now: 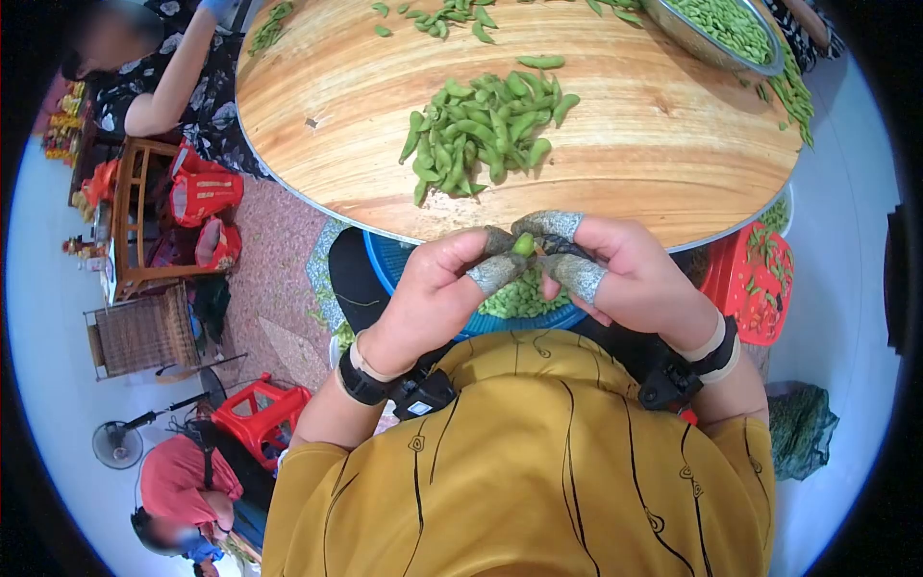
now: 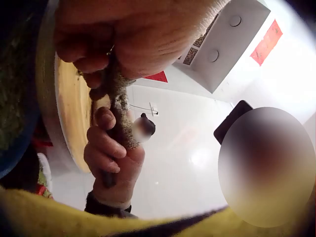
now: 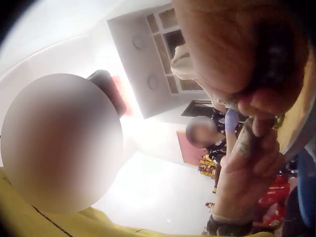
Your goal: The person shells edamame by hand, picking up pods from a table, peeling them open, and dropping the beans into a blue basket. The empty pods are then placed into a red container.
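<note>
No readable text — or numbers.

Wears mustard blk-patterned shirt (image 1: 519,471), grey finger wraps (image 1: 497,274), blk wristbands (image 1: 361,383).

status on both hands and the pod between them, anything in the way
Left hand and right hand pinch one green pod. Shelled beans in blue basket below. No obstruction seen.

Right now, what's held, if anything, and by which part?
A green pod, pinched between fingertips of the left hand and right hand; its gripped part is hidden.
</note>
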Action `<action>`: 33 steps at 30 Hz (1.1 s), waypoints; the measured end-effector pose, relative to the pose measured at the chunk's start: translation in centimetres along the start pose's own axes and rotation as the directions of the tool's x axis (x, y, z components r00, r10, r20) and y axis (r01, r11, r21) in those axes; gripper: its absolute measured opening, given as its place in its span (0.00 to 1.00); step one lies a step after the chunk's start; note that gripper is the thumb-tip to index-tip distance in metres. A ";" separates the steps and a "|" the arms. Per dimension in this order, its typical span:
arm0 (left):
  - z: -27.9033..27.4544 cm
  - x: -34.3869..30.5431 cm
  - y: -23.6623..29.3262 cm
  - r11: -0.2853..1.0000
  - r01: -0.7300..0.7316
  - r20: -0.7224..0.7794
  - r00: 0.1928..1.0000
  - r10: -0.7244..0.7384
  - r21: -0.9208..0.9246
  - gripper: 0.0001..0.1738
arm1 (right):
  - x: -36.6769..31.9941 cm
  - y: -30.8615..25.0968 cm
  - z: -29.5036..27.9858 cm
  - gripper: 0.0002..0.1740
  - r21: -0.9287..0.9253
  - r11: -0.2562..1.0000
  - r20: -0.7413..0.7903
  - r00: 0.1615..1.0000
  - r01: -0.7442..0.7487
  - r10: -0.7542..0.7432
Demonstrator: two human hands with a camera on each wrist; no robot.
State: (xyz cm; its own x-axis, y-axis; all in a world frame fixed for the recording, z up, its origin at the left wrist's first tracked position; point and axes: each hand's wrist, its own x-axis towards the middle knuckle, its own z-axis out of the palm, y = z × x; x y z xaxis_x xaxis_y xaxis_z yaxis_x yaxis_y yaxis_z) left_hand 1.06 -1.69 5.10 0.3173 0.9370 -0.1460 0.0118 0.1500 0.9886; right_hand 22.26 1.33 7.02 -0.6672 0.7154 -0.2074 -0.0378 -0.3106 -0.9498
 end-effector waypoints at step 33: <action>-1.2 -1.2 -2.5 0.648 0.478 0.488 0.853 -0.182 -0.593 0.09 | 1.1 2.8 -0.5 0.17 -0.170 0.974 0.095 0.986 0.150 -0.135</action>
State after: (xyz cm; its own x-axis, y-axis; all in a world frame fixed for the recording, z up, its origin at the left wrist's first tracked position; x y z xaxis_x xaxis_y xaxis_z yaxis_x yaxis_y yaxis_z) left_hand -0.44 -2.79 2.79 0.7316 0.6183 -0.2870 -0.4033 0.7320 0.5491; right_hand 21.83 1.53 3.98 -0.7237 0.6880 -0.0537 -0.0102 -0.0885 -0.9960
